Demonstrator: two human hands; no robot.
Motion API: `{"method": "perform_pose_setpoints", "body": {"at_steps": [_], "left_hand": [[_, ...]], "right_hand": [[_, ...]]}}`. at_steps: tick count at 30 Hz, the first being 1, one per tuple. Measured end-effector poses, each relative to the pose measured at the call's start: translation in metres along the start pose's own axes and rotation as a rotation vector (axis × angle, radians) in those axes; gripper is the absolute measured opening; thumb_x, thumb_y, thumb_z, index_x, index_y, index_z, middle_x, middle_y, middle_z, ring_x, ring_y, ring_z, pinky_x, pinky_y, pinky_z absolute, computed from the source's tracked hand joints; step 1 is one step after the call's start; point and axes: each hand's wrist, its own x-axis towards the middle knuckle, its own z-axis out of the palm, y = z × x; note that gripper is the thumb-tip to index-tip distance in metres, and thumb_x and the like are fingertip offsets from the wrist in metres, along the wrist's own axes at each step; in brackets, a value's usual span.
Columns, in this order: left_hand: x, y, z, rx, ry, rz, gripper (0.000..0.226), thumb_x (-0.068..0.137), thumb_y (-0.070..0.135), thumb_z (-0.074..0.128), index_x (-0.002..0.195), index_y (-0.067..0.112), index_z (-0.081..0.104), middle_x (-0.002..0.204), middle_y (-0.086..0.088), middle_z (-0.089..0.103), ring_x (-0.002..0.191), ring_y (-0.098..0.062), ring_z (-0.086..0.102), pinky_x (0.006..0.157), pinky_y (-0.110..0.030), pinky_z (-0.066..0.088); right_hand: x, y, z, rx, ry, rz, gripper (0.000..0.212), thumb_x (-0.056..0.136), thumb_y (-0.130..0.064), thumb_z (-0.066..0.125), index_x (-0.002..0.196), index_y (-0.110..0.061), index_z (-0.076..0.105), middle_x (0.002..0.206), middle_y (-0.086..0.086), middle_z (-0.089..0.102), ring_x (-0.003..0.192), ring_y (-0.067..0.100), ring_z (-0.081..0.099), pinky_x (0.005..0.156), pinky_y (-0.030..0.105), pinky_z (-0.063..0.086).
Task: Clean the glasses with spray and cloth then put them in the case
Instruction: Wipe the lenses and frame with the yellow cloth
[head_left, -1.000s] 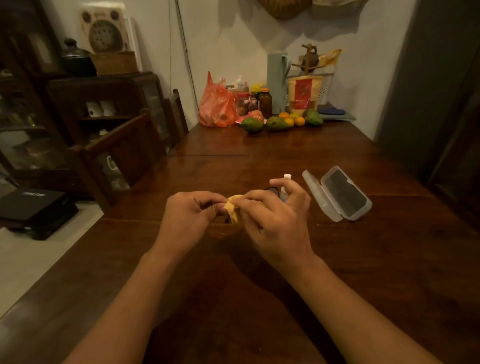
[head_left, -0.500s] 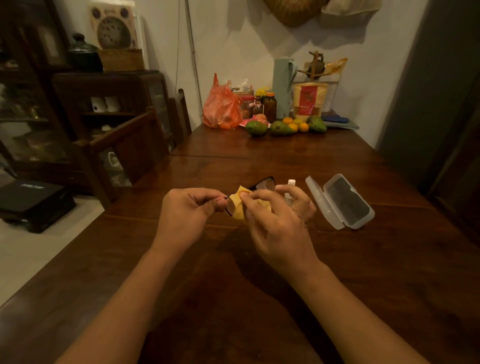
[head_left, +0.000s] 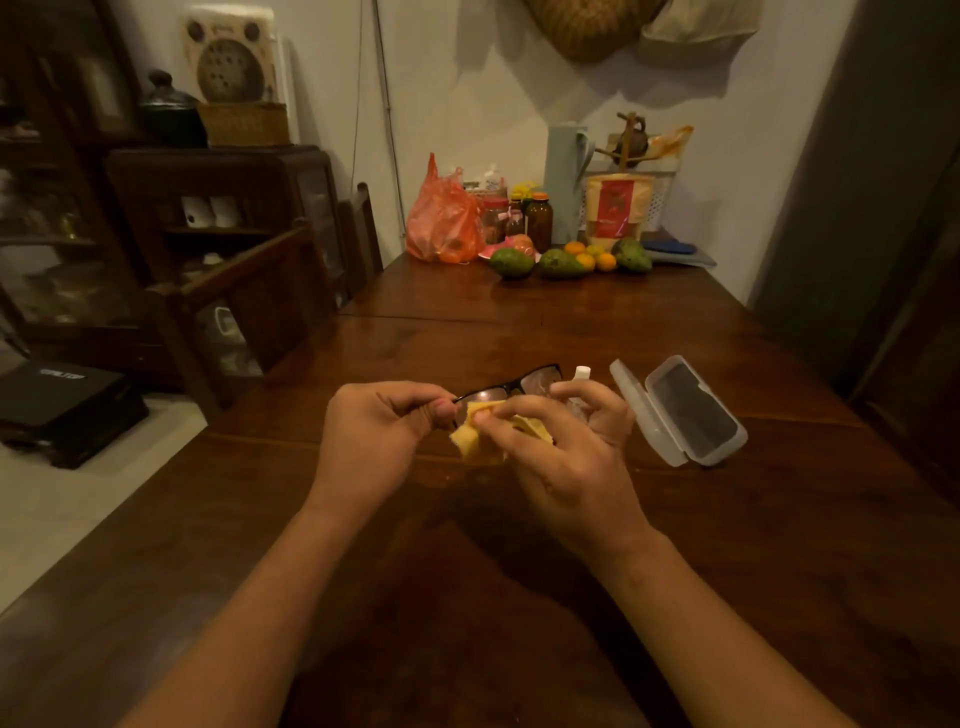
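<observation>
My left hand (head_left: 382, 428) pinches the left end of the black-framed glasses (head_left: 537, 382), held just above the wooden table (head_left: 519, 597). My right hand (head_left: 566, 452) presses a folded yellow cloth (head_left: 475, 441) against the near lens. The far lens sticks out above my right fingers. A small spray bottle (head_left: 581, 375) with a white cap stands just behind my right hand, mostly hidden. The translucent glasses case (head_left: 680, 410) lies open on the table to the right, its dark lining showing.
At the table's far end stand an orange plastic bag (head_left: 444, 218), brown jars (head_left: 537, 221), a pale green jug (head_left: 563, 182), a red-and-tan pouch (head_left: 618, 208) and green and orange fruit (head_left: 563, 262). Wooden chairs (head_left: 270, 306) line the left side. A dark cabinet (head_left: 218, 208) stands beyond them.
The glasses have risen and turned so the far lens now shows above my right fingers. The yellow cloth is spread more over the near lens. The view has tilted slightly.
</observation>
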Motion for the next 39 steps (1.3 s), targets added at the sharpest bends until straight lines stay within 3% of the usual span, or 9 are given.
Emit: {"method": "perform_pose_setpoints", "body": {"at_steps": [5, 12, 16, 20, 24, 30, 35, 37, 39], "left_hand": [[0.000, -0.001, -0.001, -0.012, 0.029, -0.023, 0.024, 0.079, 0.004, 0.075, 0.074, 0.028, 0.075, 0.070, 0.018, 0.073, 0.066, 0.003, 0.067, 0.062, -0.012, 0.050], [-0.001, 0.001, 0.002, -0.005, 0.008, -0.021, 0.023, 0.079, 0.003, 0.074, 0.075, 0.026, 0.074, 0.063, 0.018, 0.071, 0.064, 0.001, 0.067, 0.060, -0.012, 0.050], [0.000, 0.002, 0.002, -0.009, 0.013, -0.026, 0.015, 0.080, 0.002, 0.073, 0.078, 0.017, 0.077, 0.071, 0.005, 0.074, 0.069, -0.006, 0.069, 0.063, -0.013, 0.052], [0.000, 0.001, 0.003, -0.002, 0.013, -0.028, 0.012, 0.081, 0.003, 0.073, 0.077, 0.013, 0.078, 0.070, 0.001, 0.075, 0.069, -0.008, 0.070, 0.062, -0.016, 0.052], [0.000, -0.001, 0.002, -0.004, 0.017, -0.032, 0.024, 0.081, 0.003, 0.073, 0.074, 0.026, 0.075, 0.067, 0.015, 0.073, 0.065, 0.000, 0.068, 0.061, -0.013, 0.051], [0.001, 0.000, 0.002, -0.006, 0.032, -0.022, 0.019, 0.079, 0.001, 0.074, 0.079, 0.020, 0.077, 0.066, 0.019, 0.072, 0.066, 0.003, 0.067, 0.062, -0.013, 0.051], [-0.001, 0.001, 0.004, 0.005, 0.025, -0.007, 0.022, 0.080, 0.003, 0.074, 0.080, 0.025, 0.076, 0.067, 0.020, 0.071, 0.067, 0.004, 0.068, 0.060, -0.009, 0.048], [-0.001, 0.001, 0.003, 0.014, 0.029, 0.003, 0.024, 0.080, 0.003, 0.074, 0.080, 0.028, 0.075, 0.067, 0.025, 0.070, 0.069, 0.003, 0.068, 0.060, -0.008, 0.049], [-0.002, 0.002, 0.003, 0.017, 0.021, 0.013, 0.026, 0.080, 0.002, 0.074, 0.080, 0.028, 0.075, 0.066, 0.026, 0.070, 0.070, 0.002, 0.068, 0.062, -0.010, 0.050]], "right_hand": [[-0.002, 0.011, -0.004, -0.023, -0.018, -0.078, 0.025, 0.087, -0.027, 0.071, 0.112, -0.025, 0.076, 0.114, -0.004, 0.071, 0.118, 0.030, 0.037, 0.082, 0.048, 0.037], [-0.002, 0.004, 0.003, 0.000, -0.058, -0.098, 0.026, 0.090, -0.028, 0.066, 0.115, -0.026, 0.073, 0.117, -0.004, 0.069, 0.120, 0.030, 0.036, 0.086, 0.043, 0.035], [-0.001, 0.017, -0.004, 0.007, -0.058, -0.066, 0.024, 0.086, -0.019, 0.074, 0.109, -0.026, 0.076, 0.114, -0.002, 0.070, 0.117, 0.030, 0.036, 0.081, 0.045, 0.037], [0.000, 0.013, -0.002, -0.020, -0.039, -0.023, 0.028, 0.089, -0.020, 0.063, 0.115, -0.023, 0.075, 0.114, 0.001, 0.070, 0.116, 0.031, 0.037, 0.081, 0.045, 0.036], [0.001, 0.003, 0.002, -0.031, -0.084, -0.073, 0.029, 0.090, -0.023, 0.067, 0.118, -0.025, 0.073, 0.118, -0.001, 0.068, 0.118, 0.031, 0.037, 0.087, 0.038, 0.028], [0.001, 0.013, -0.005, -0.032, -0.032, 0.027, 0.029, 0.088, -0.026, 0.060, 0.111, -0.020, 0.076, 0.110, 0.003, 0.072, 0.114, 0.030, 0.036, 0.078, 0.047, 0.039], [0.003, 0.004, 0.004, -0.107, -0.045, 0.133, 0.046, 0.078, -0.016, 0.083, 0.122, -0.015, 0.070, 0.114, 0.008, 0.070, 0.115, 0.031, 0.035, 0.082, 0.047, 0.034], [0.005, 0.000, 0.004, -0.110, -0.059, 0.137, 0.043, 0.082, -0.017, 0.078, 0.125, -0.017, 0.069, 0.119, 0.009, 0.068, 0.117, 0.032, 0.036, 0.081, 0.050, 0.040], [0.006, -0.003, 0.003, -0.042, -0.104, 0.134, 0.036, 0.094, -0.019, 0.059, 0.129, -0.019, 0.066, 0.126, 0.011, 0.064, 0.120, 0.036, 0.040, 0.075, 0.054, 0.047]]}}
